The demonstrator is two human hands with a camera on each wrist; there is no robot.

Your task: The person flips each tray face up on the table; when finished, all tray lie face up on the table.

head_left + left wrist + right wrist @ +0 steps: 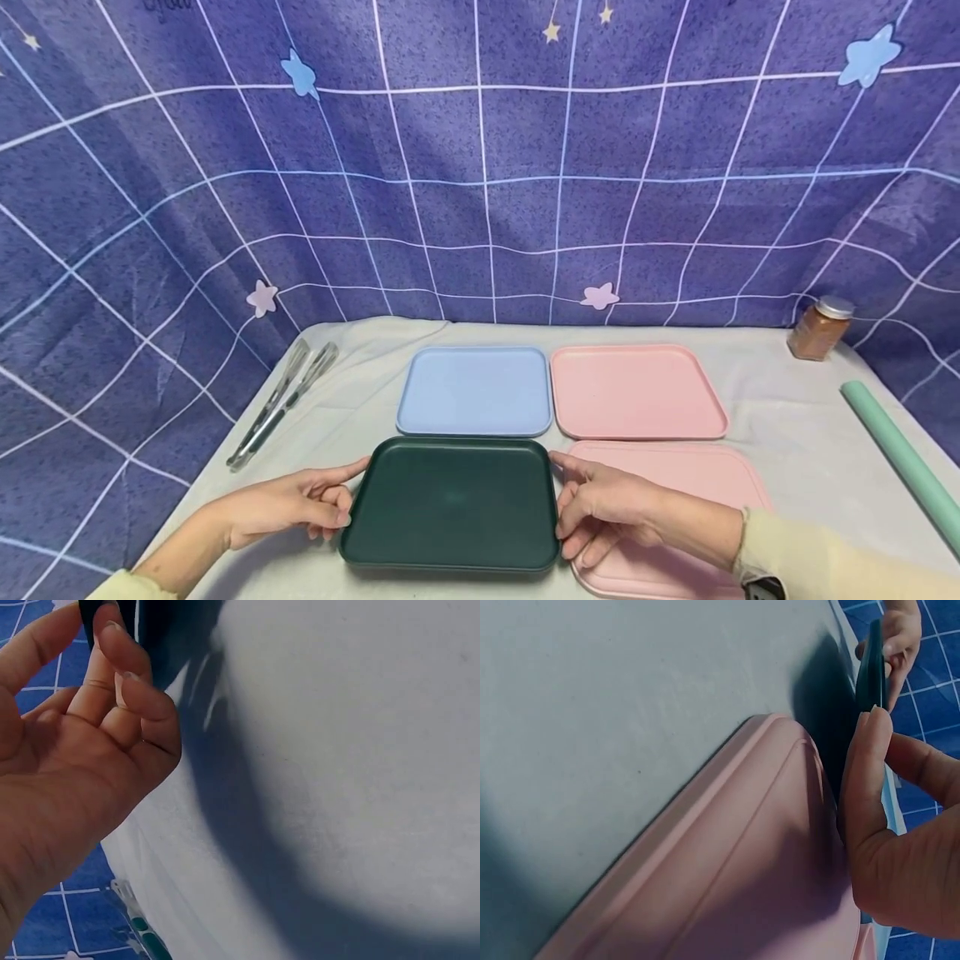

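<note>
Hands, the left hand [288,507] and the right hand [611,504], grasp opposite ends of a dark green tray [453,508] at the near centre of the table. Each index finger is stretched toward a far corner of the tray, each thumb meets its side rim, and the remaining fingers are bent. Just beyond the tray is a light blue tray [474,392], with a pink tray [637,392] to its right. A second pink tray [690,475] lies near right, partly under the right forearm. Metal tongs [288,404] lie at left. At far right stands a silver-lidded jar [816,333]; nearer, a green roll [900,462] lies along the right edge. White cloth [780,400] covers the table; behind hangs a purple-blue, star-patterned curtain [517,208].
</note>
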